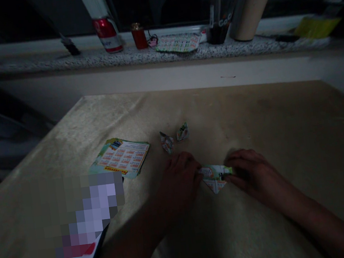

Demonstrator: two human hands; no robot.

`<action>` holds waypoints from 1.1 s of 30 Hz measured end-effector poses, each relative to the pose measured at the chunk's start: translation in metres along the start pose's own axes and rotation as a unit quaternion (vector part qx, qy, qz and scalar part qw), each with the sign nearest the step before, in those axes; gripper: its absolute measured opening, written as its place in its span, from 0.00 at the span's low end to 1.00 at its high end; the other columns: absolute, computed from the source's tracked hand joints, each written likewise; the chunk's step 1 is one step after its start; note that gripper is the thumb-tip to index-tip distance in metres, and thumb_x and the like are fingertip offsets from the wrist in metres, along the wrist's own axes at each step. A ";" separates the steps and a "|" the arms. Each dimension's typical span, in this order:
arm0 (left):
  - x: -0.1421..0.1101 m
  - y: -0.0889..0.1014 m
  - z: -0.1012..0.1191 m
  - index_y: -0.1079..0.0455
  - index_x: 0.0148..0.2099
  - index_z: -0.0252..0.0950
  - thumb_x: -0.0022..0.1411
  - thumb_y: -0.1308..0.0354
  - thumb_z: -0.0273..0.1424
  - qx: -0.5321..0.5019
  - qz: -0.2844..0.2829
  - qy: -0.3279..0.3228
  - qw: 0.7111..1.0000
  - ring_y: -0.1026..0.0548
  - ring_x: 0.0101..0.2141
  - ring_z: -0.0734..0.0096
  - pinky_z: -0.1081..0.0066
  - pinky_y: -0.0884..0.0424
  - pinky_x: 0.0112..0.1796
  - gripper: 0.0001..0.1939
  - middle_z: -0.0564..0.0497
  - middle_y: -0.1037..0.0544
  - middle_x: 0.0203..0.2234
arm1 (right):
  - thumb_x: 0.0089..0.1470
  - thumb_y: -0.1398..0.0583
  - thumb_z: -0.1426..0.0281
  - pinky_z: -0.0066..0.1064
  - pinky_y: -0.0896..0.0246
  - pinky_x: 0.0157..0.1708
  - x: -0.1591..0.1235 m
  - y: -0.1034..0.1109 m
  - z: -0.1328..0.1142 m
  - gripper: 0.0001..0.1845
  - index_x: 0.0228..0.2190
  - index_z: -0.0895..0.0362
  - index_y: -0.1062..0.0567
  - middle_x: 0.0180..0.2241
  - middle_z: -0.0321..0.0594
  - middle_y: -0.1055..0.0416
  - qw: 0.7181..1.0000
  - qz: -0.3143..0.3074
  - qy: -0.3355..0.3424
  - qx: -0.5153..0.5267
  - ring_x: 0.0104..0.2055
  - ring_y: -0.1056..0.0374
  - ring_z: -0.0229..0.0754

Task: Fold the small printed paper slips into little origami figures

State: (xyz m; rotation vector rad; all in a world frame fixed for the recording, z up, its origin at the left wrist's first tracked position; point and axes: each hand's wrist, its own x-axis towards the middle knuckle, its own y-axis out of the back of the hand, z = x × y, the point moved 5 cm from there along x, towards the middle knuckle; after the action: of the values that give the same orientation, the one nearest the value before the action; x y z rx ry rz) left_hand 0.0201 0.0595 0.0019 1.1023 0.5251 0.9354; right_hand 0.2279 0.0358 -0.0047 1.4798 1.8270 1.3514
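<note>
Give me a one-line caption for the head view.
Both hands, left hand and right hand, press a partly folded printed paper on the table, two folded pieces beyond.

Folded paper [214,177] between both hands on table [284,123], two folded pieces [174,138] behind, card stack [120,157] left

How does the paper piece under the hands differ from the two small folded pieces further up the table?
The paper piece lies flat, pressed by the left hand and right hand; the two small folded pieces stand up from the table, untouched. The paper piece looks wider and is still a flat shape with a point toward the person; the small ones are compact and fully folded. All share the same colourful printed paper.
</note>
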 end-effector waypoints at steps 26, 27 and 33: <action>0.006 0.015 0.008 0.26 0.50 0.38 0.63 0.40 0.23 -0.049 0.045 -0.100 0.993 0.27 0.46 0.59 0.56 0.36 0.53 0.13 0.49 0.21 0.41 | 0.62 0.40 0.77 0.39 0.37 0.41 0.009 0.012 -0.030 0.06 0.38 0.53 0.28 0.34 0.37 0.25 0.991 0.009 0.062 0.118 0.38 0.30 0.43; 0.005 0.019 0.010 0.26 0.47 0.38 0.64 0.40 0.24 -0.041 0.068 -0.116 0.990 0.27 0.44 0.60 0.57 0.36 0.52 0.10 0.50 0.22 0.39 | 0.63 0.40 0.77 0.39 0.36 0.42 0.008 0.017 -0.036 0.07 0.41 0.54 0.27 0.35 0.39 0.25 0.989 0.029 0.094 0.107 0.39 0.30 0.43; -0.012 0.029 0.016 0.25 0.37 0.36 0.69 0.43 0.25 0.035 0.151 -0.211 0.965 0.29 0.35 0.66 0.61 0.36 0.45 0.07 0.50 0.23 0.31 | 0.63 0.41 0.80 0.41 0.36 0.41 0.000 0.023 -0.049 0.11 0.44 0.54 0.25 0.37 0.42 0.23 0.974 0.070 0.215 0.030 0.37 0.31 0.45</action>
State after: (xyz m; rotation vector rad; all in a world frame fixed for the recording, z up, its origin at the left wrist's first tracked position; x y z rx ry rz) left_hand 0.0154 0.0457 0.0341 1.4279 0.0388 0.9126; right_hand 0.2003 0.0144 0.0360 1.4522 2.0646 1.8159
